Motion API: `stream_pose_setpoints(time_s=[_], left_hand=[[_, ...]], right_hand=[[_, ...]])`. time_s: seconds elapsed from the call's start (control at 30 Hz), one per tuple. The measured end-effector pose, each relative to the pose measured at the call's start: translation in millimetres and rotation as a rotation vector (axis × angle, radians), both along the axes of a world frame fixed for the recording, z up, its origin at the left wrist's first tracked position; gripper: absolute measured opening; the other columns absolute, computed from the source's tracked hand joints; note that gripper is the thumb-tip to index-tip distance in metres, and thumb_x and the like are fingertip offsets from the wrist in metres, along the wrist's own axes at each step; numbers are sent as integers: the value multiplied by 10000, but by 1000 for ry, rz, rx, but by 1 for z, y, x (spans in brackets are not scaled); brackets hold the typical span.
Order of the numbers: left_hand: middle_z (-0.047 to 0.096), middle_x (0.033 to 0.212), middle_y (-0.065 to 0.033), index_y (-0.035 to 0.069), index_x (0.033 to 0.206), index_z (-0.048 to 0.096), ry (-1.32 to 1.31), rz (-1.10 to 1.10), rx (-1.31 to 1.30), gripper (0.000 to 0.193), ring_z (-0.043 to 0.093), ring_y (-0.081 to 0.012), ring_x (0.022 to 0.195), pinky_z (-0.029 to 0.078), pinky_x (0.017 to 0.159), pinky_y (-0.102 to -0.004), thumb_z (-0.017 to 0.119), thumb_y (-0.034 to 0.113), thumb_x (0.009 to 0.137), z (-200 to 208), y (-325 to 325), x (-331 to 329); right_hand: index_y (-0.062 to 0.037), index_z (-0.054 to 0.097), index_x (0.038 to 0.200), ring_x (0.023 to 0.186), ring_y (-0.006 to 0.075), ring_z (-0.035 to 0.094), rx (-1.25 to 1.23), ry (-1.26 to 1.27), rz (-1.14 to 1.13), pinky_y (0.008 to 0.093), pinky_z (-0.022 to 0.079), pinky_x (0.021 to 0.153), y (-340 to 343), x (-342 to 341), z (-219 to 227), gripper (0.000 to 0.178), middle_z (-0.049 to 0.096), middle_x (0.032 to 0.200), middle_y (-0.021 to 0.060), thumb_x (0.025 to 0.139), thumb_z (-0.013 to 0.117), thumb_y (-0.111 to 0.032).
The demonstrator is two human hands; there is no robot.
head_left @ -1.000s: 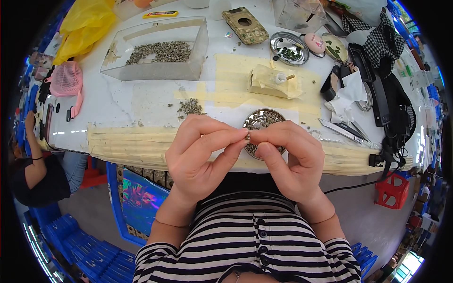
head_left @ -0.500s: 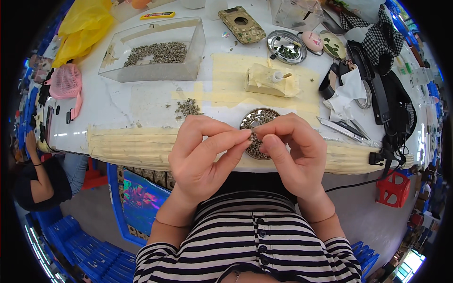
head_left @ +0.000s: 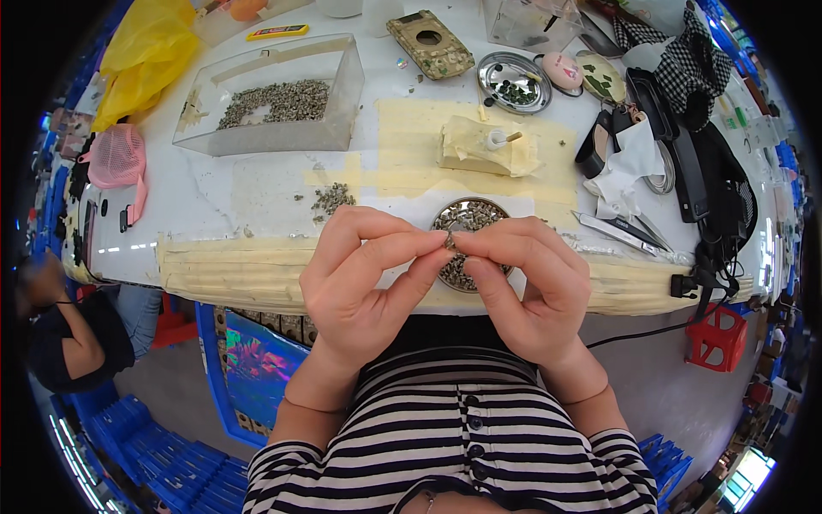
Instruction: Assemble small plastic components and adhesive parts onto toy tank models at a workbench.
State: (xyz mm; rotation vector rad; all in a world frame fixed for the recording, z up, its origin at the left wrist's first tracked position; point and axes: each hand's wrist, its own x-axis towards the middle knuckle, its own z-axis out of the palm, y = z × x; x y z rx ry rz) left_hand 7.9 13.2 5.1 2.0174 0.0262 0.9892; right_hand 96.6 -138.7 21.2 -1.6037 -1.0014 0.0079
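My left hand and my right hand meet fingertip to fingertip at the table's front edge. Between them they pinch a tiny grey-brown part, too small to name exactly. Right behind and below the fingers sits a round metal dish holding many small parts of similar colour, partly covered by my right hand. Beyond my left hand lies a loose pile of such small parts on the white tabletop.
A clear bin of small parts stands back left. Behind the dish is a tape-wrapped block with a small white pot. Tweezers lie at right, near a steel plate and a camouflage toy tank hull. Another person sits at left.
My right fingertips have closed in on my left ones, and both hands now pinch at the same spot. The view has shifted slightly.
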Motion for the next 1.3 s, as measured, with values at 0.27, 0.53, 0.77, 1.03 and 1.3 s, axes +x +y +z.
stream_pose_setpoints(time_s=[0.27, 0.53, 0.77, 1.03, 1.3], left_hand=[[633, 834, -63, 4, 899, 709, 83, -125, -330, 109, 562, -144, 746, 446, 665, -254, 741, -31, 801, 0, -5, -1], [612, 882, -53, -28, 861, 642, 184, -320, -757, 47, 522, -106, 791, 422, 732, -233, 687, -18, 871, 0, -10, -1], [615, 862, -53, -16, 866, 652, 178, -291, -629, 38, 525, -117, 755, 429, 709, -241, 690, -11, 871, 1, -11, -2], [648, 886, -76, 0, 959, 705, 52, -50, -25, 236, 575, -171, 787, 459, 690, -280, 774, -56, 740, 0, -8, -4], [670, 871, -71, 15, 931, 709, -31, 25, 152, 273, 606, -204, 773, 480, 673, -303, 768, -102, 691, 1, -12, 0]], right_hand=[[4, 725, 1001, 687, 168, 647, -9, -28, -16, 258, 526, 589, 0, 1, 0, 232, 670, 862, 108, 780, 723, 73], [1, 720, 969, 670, 153, 637, 4, -36, -21, 251, 517, 576, 2, 3, 0, 219, 659, 843, 96, 762, 741, 71], [13, 702, 920, 657, 131, 622, 12, 73, 28, 235, 497, 575, 0, 5, 0, 136, 651, 823, 88, 791, 728, 50], [29, 689, 904, 652, 132, 617, 20, 83, 5, 232, 493, 579, -1, 6, -2, 94, 654, 819, 91, 815, 704, 55], [25, 702, 915, 666, 127, 628, 33, 132, 9, 230, 500, 587, -1, 4, -1, 98, 668, 829, 92, 820, 709, 43]])
